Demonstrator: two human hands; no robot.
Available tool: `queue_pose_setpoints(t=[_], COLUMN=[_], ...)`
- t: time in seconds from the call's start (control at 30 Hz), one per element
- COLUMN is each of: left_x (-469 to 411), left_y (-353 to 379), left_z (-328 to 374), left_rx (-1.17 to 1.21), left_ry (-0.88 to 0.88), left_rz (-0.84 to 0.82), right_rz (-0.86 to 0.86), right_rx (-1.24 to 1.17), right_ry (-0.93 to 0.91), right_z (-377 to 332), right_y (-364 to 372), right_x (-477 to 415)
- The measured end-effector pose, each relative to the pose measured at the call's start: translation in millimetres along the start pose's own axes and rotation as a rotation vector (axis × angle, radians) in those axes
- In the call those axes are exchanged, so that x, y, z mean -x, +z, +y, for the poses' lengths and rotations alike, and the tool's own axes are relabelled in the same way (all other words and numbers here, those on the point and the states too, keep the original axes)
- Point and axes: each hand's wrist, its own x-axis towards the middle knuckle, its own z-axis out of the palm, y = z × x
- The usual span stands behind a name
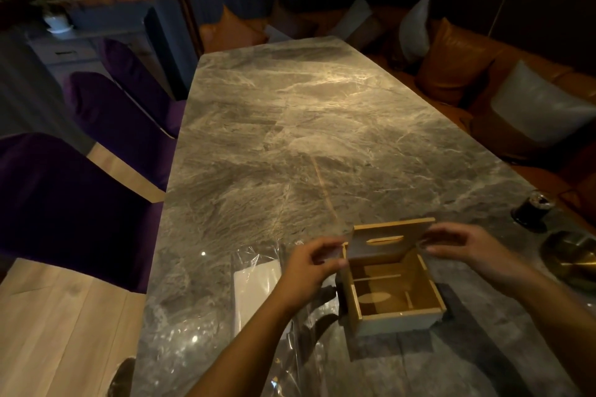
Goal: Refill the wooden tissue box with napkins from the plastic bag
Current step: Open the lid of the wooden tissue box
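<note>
The wooden tissue box point(398, 321) stands near the front of the marble table point(306, 138), empty inside, with a loose plate on its floor. Its slotted lid point(385, 243) is tilted up at the far side. My left hand point(311, 271) grips the lid's left edge and my right hand point(461, 246) grips its right edge. A clear plastic bag point(258, 316) holding a stack of white napkins point(256, 290) lies flat on the table just left of the box, under my left forearm.
A dark round container point(530, 209) and a brass dish point(571, 259) sit at the table's right edge. Purple chairs point(74, 200) line the left side. An orange bench with cushions point(467, 68) runs along the right and far sides.
</note>
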Motion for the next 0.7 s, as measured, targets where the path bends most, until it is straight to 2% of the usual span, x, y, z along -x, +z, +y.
queue_pose_setpoints(t=[0.2, 0.37, 0.53, 0.7], left_x=[-7.7, -14.1, -20.6, -23.5], left_y=[14.4, 14.2, 16.2, 21.8], left_z=[5.2, 3.8, 4.5, 8.0], left_rx=[-0.028, -0.226, -0.317, -0.31], left_ry=[0.057, 0.091, 0.085, 0.041], left_rz=[0.068, 0.081, 0.126, 0.185], right_rz=[0.142, 0.234, 0.312, 0.37], right_rx=[0.012, -0.053, -0.112, -0.15], right_ry=[-0.038, -0.026, -0.003, 0.013], right_z=[5.7, 0.0, -2.2, -0.3], right_y=[12.2, 23.0, 31.9, 42.0], right_x=[-6.3, -10.2, -21.8, -31.7])
